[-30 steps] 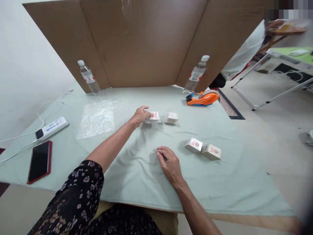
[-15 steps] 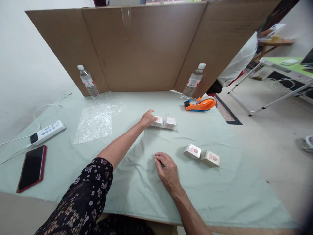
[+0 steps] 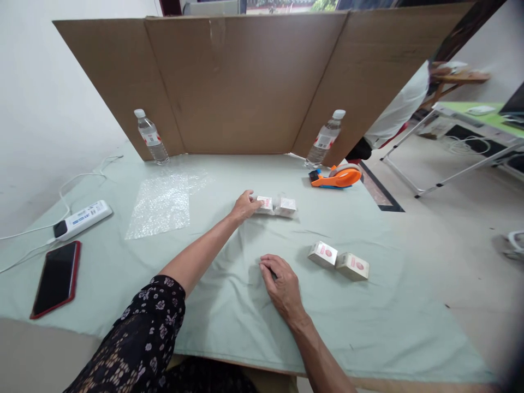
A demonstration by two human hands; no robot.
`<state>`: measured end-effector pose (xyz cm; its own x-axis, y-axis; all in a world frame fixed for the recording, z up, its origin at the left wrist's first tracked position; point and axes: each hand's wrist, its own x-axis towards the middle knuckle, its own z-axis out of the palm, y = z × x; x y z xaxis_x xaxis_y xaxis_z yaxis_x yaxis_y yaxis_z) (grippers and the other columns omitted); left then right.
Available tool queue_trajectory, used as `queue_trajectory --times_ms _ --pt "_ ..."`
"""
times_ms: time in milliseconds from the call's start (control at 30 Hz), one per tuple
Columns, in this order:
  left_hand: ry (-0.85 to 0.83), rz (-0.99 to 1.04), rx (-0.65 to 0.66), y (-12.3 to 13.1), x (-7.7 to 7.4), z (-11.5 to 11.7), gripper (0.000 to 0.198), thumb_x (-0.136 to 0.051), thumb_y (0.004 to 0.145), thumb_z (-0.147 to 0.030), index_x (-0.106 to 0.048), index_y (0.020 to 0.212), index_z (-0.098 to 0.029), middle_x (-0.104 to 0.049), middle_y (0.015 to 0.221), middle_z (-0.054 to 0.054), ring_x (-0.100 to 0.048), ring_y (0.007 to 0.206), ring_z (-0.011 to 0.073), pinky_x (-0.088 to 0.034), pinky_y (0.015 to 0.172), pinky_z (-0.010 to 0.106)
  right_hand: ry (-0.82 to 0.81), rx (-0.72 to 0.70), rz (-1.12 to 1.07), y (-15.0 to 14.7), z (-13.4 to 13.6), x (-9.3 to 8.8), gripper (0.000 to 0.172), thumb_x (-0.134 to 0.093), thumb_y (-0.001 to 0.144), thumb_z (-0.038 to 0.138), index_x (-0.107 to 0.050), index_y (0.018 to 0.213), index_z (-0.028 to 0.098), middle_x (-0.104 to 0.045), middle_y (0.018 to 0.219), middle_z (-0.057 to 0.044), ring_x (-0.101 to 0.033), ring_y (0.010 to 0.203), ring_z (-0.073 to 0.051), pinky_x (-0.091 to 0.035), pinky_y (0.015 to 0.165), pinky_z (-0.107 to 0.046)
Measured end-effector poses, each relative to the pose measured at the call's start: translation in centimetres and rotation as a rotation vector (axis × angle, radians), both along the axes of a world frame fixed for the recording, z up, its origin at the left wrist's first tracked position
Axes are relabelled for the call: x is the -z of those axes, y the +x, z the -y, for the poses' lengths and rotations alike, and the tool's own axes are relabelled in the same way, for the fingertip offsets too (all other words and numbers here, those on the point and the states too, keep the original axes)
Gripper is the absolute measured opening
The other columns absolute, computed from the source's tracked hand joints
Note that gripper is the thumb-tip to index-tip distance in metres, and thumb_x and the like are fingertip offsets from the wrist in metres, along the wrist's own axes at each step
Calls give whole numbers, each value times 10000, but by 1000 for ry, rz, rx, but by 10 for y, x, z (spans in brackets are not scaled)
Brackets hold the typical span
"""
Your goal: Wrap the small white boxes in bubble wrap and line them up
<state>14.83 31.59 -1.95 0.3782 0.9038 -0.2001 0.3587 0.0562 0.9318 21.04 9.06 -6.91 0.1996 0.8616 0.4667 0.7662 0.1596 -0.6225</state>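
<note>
My left hand reaches out with thumb and fingers apart, its fingertips at the left end of a small white box in clear wrap. Just right of that box stands a second wrapped box. Closer to me, my right hand rests on the cloth with its fingers curled in; nothing shows in it. To its right, two unwrapped small boxes with red print, a left one and a right one, lie side by side. A sheet of bubble wrap is spread flat at the left.
A folded cardboard screen stands behind, with a water bottle at left and another bottle at right. Nearby are an orange tape dispenser, a power strip and a phone. A person's white sleeve shows behind the screen.
My left hand has shifted slightly left off the wrapped box, exposing more of its top. My right hand and the unwrapped boxes stay put; the view has tilted a little.
</note>
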Motion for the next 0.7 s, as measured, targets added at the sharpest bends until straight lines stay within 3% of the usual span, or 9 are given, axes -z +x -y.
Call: queue_trajectory --times_ms 200,433,600,700 --pt "-15 -45 -7 9 -3 4 700 -690 813 -225 -430 1456 -126 -639 1266 151 -627 1058 206 -473 899 275 -17 2 -9 1 -2 -1 187 -522 942 239 -689 862 210 -747 954 -77 -694 890 -210 -548 823 -363" --pt "-90 -112 26 18 -10 -15 741 -713 693 -126 -502 1402 -114 -670 1200 154 -653 947 211 -488 755 262 -67 -3 -83 -1 0 -4 181 -523 935 260 -687 871 216 -744 961 -74 -693 909 -214 -548 845 -369" --pt "-124 -117 45 19 -11 -20 773 -717 687 -126 -480 1423 -117 -686 1163 149 -662 879 196 -484 693 251 -117 70 -63 17 -15 -36 248 -523 918 266 -665 1107 192 -717 1060 -86 -681 845 -191 -562 839 -349" --pt "-139 -102 62 19 -11 -20 779 -714 725 -135 -438 1453 -112 -687 1154 150 -670 884 197 -492 686 251 -172 146 141 33 -49 -62 339 -462 923 220 -643 1206 173 -676 1225 -118 -662 1049 -241 -528 952 -397"
